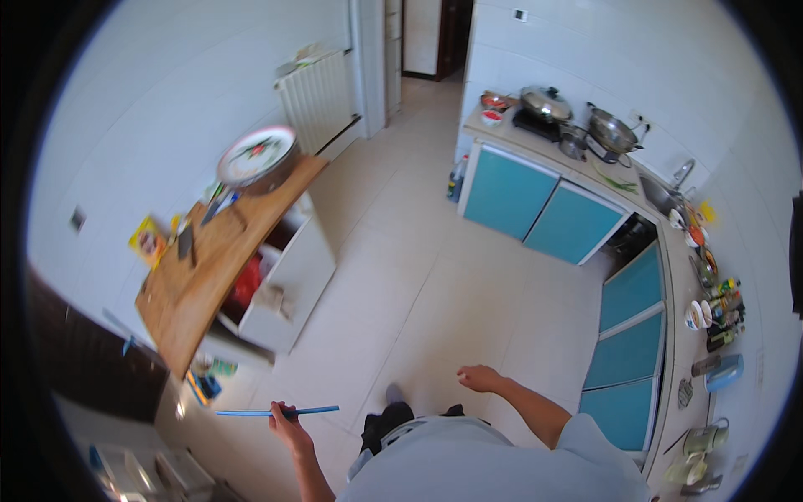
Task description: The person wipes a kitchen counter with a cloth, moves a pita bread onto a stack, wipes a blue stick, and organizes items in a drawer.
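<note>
My left hand (287,423) is closed around a thin blue stick-like rod (319,410), which lies roughly level across the lower left of the view; its exact kind I cannot tell. My right hand (479,378) hangs over the tiled floor (433,301) with its fingers curled, and nothing can be made out in it. Ahead on the left stands a wooden-topped cabinet (216,270) bearing a large basin covered by a patterned tray (258,154), a knife (213,210), a cleaver (184,242) and a yellow packet (148,241).
An open drawer front (295,285) juts from the wooden-topped cabinet. The counter with teal doors (511,191) holds a lidded pan (546,103), a steel wok (611,130) and a sink (655,193). Bottles (724,314) line the right counter. A white radiator (317,97) is on the wall.
</note>
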Available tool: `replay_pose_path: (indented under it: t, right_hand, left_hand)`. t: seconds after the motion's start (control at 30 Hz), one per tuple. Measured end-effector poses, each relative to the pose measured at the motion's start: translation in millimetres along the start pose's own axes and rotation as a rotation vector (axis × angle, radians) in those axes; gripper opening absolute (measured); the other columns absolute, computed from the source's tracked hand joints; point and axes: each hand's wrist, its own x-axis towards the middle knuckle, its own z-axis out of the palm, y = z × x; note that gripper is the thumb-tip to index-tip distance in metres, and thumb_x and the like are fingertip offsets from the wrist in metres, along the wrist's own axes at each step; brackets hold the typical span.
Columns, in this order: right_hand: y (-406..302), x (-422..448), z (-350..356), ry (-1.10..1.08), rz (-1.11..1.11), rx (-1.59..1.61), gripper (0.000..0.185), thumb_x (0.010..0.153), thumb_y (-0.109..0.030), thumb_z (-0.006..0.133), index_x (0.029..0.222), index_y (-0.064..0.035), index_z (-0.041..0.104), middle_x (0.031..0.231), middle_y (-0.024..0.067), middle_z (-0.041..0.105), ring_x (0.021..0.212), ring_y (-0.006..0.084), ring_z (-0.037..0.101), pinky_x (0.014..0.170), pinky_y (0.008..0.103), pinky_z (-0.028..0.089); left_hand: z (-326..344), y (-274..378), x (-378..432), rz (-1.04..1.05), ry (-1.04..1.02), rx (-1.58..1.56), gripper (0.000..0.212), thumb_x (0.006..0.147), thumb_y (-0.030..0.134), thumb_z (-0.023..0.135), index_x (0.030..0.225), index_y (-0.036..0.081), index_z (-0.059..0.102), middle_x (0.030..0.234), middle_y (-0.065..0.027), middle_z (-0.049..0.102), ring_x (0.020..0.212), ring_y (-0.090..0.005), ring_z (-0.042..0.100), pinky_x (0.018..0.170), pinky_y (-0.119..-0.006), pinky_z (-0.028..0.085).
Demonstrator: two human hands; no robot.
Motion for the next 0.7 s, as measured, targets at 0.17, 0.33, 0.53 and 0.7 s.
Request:
replay_pose_path:
  t: [0.17,0.33,0.53,0.7]
  right_hand:
    - [69.7,11.1,-3.9,0.024,0.278,0.078,0.033,0.079,-0.032,0.048,0.101,-0.0093,0.058,0.102,0.0130,0.059,0.095,0.0304,0.055,0.083,0.0389,0.043]
    - [131.9,4.3,10.0,-0.032,0.598,0.308,0.028,0.075,-0.033,0.052,0.090,-0.0108,0.062,0.093,0.0136,0.062,0.089,0.0304,0.057,0.077,0.0384,0.046]
    - [291.9,28.0,-4.9,-0.069,0.778,0.045,0.026,0.072,-0.032,0.054,0.082,-0.0100,0.061,0.086,0.0126,0.063,0.080,0.0303,0.059,0.070,0.0373,0.047]
    - [174.8,253.8,-185.3,0.209,0.363,0.228,0.031,0.078,-0.032,0.049,0.092,-0.0079,0.060,0.097,0.0144,0.060,0.092,0.0330,0.055,0.079,0.0406,0.044]
  left_hand:
    - [141.4,-5.9,86.1,-0.075,-0.242,0.125,0.019,0.086,0.024,0.052,0.084,0.005,0.049,0.075,-0.0021,0.049,0.065,-0.0108,0.047,0.063,-0.025,0.042]
    - [296.8,-27.3,134.5,-0.085,-0.438,0.088,0.019,0.086,0.023,0.052,0.083,0.004,0.050,0.077,-0.0027,0.051,0.065,-0.0112,0.048,0.065,-0.025,0.042]
    - [472.0,-110.5,156.5,-0.309,-0.603,0.005,0.018,0.087,0.021,0.051,0.082,0.004,0.052,0.075,-0.0031,0.052,0.064,-0.0120,0.048,0.066,-0.026,0.042]
    - [524.1,-84.5,231.3,-0.103,-0.428,0.086,0.015,0.087,0.020,0.051,0.086,0.005,0.052,0.075,-0.0012,0.051,0.065,-0.0096,0.048,0.064,-0.025,0.043]
